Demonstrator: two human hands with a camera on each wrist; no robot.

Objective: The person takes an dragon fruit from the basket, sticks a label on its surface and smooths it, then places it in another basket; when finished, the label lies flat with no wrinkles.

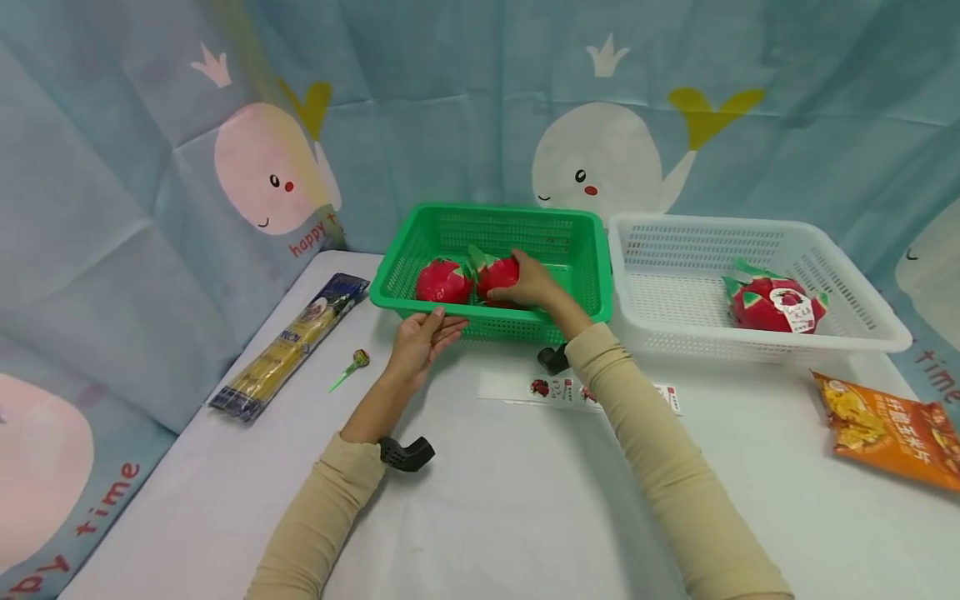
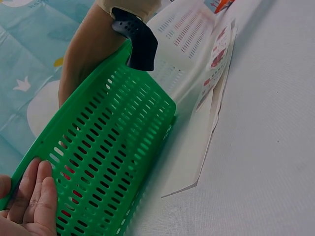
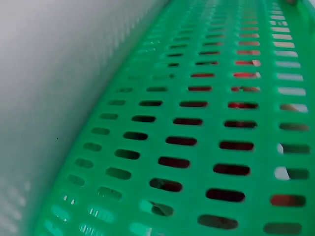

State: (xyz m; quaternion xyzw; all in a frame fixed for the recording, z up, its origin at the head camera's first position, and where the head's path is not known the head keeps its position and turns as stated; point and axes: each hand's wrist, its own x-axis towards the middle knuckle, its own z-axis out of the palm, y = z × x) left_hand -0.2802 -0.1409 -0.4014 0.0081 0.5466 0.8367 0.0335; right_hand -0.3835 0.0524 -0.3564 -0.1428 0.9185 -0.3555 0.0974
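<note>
My left hand (image 1: 417,343) pinches the near rim of the green basket (image 1: 517,210), thumb over the edge and fingers against the outer wall, as the left wrist view also shows. Inside the basket, my right hand (image 1: 534,285) grips a red dragon fruit (image 1: 495,273) with green leaf tips. Another dragon fruit (image 1: 442,282) lies just left of it. In the right wrist view the slotted basket wall (image 3: 162,128) fills most of the picture and hides that hand; red shows through the slots.
A white basket (image 1: 757,340) stands at the right with a labelled dragon fruit (image 1: 761,310). In front of the baskets lies a strip of stickers (image 1: 517,387). Noodles in a packet (image 1: 292,342) and a lollipop (image 1: 360,358) are at left, an orange snack bag (image 1: 888,425) at right.
</note>
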